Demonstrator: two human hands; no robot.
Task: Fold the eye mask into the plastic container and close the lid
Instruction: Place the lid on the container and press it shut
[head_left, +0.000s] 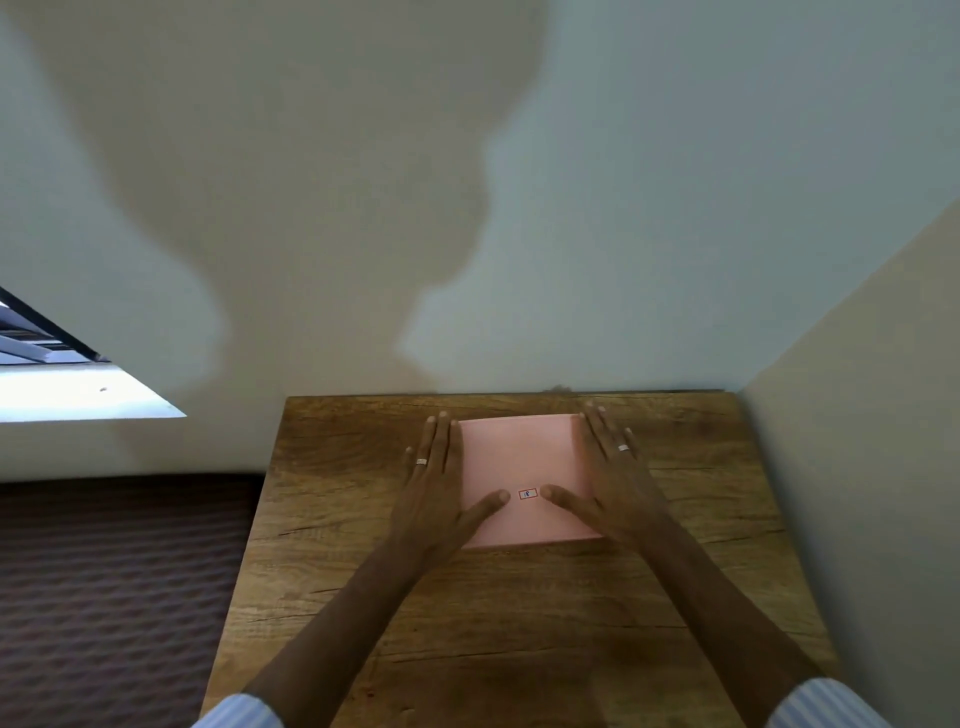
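Observation:
A flat pink plastic container (524, 462) lies on the wooden table (363, 571), near its far edge, with the lid down and a small red-framed label on top. My left hand (441, 483) lies flat along the container's left side, its thumb resting on the lid. My right hand (608, 483) lies flat along the right side, thumb on the lid near the label. Both hands have their fingers stretched out and each wears a ring. The eye mask is not visible.
The table stands in a corner, with a pale wall behind it and another wall (857, 415) on the right. A dark patterned carpet (114, 597) lies to the left. A window opening (62, 384) shows at far left.

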